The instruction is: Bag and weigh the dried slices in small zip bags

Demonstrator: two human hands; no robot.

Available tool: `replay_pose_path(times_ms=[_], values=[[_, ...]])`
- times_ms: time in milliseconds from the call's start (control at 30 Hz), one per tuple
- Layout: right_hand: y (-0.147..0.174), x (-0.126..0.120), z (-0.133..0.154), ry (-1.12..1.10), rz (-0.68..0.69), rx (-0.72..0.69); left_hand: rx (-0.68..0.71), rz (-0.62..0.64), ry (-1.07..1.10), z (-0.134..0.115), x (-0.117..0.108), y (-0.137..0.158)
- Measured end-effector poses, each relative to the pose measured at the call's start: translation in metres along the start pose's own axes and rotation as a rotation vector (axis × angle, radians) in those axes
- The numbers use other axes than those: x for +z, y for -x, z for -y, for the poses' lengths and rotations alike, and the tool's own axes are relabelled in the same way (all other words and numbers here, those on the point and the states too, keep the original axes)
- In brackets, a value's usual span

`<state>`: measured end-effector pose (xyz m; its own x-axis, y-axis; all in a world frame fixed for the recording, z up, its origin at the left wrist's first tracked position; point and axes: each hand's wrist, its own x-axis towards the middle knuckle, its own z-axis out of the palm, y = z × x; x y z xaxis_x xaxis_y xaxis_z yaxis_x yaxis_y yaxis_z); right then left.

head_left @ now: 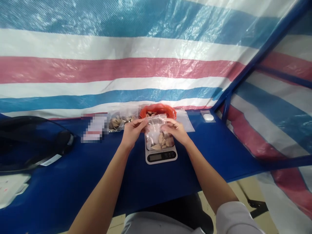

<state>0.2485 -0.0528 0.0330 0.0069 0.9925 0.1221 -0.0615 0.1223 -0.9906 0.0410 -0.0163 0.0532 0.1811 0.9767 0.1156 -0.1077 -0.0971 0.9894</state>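
A clear zip bag (156, 131) with several pale, flat, slice-like pieces in its lower part is held upright over a white digital kitchen scale (161, 162). My left hand (133, 130) pinches the bag's upper left corner. Its upper right edge is between the fingers of my right hand (177, 130). Whether the bag's bottom rests on the scale I cannot tell. Just behind it sits a red plastic bag (159, 107), open at the top, with similar pieces inside. The scale's display is too dim to read.
Filled clear bags (120, 122) lie left of the red bag. Flat clear bags (185, 121) and a small white round object (208, 117) are to its right. A blurred-out card (95, 127) and a black bag-like item (34, 143) are at left. Striped sheeting (122, 70) rises behind the blue table (97, 182).
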Motion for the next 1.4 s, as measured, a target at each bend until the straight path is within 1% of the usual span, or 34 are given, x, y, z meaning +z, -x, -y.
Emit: replay_pose_path(times_ms=[33, 100, 167, 233, 300, 367, 433, 500, 567, 667, 800, 867, 933, 1067, 1133, 1200, 1300, 1400], values=[[-0.002, 0.005, 0.001, 0.006, 0.041, -0.001, 0.009, -0.029, -0.013, -0.002, -0.005, 0.0], [-0.007, 0.018, 0.003, 0.038, 0.082, -0.002, 0.048, -0.091, -0.082, -0.007, -0.019, -0.001], [-0.017, 0.032, 0.006, 0.063, 0.093, -0.009, 0.113, -0.138, -0.217, -0.013, -0.035, -0.001], [-0.03, 0.046, 0.008, 0.066, 0.106, -0.021, 0.168, -0.201, -0.41, -0.019, -0.052, -0.001], [-0.047, 0.061, 0.009, 0.071, 0.124, -0.056, 0.28, -0.297, -0.617, -0.024, -0.068, -0.001], [-0.066, 0.078, 0.011, 0.124, 0.072, -0.151, 0.421, -0.368, -0.794, -0.026, -0.081, -0.001], [-0.086, 0.095, 0.012, 0.201, 0.045, -0.182, 0.567, -0.399, -0.934, -0.026, -0.091, -0.003], [-0.103, 0.114, 0.014, 0.259, 0.037, -0.204, 0.664, -0.399, -1.03, -0.025, -0.099, -0.006], [-0.118, 0.133, 0.016, 0.279, 0.045, -0.217, 0.693, -0.387, -1.094, -0.023, -0.106, -0.01], [-0.134, 0.158, 0.015, 0.299, 0.063, -0.198, 0.678, -0.384, -1.176, -0.021, -0.116, -0.017], [-0.147, 0.179, 0.008, 0.342, 0.095, -0.182, 0.668, -0.328, -1.237, -0.015, -0.128, -0.025], [-0.15, 0.184, 0.006, 0.382, 0.115, -0.189, 0.657, -0.286, -1.236, -0.007, -0.133, -0.028], [-0.15, 0.184, 0.007, 0.436, 0.121, -0.201, 0.637, -0.261, -1.233, 0.003, -0.135, -0.029], [-0.137, 0.169, 0.018, 0.624, 0.126, -0.254, 0.603, -0.256, -1.257, 0.018, -0.136, -0.031], [-0.125, 0.158, 0.024, 0.75, 0.12, -0.325, 0.603, -0.245, -1.272, 0.021, -0.135, -0.032], [-0.11, 0.148, 0.024, 0.85, 0.147, -0.4, 0.604, -0.22, -1.278, 0.021, -0.135, -0.034], [-0.09, 0.138, 0.015, 1.013, 0.214, -0.558, 0.585, -0.165, -1.267, 0.02, -0.137, -0.037], [-0.082, 0.133, 0.001, 1.158, 0.269, -0.641, 0.588, -0.088, -1.256, 0.021, -0.14, -0.04]])
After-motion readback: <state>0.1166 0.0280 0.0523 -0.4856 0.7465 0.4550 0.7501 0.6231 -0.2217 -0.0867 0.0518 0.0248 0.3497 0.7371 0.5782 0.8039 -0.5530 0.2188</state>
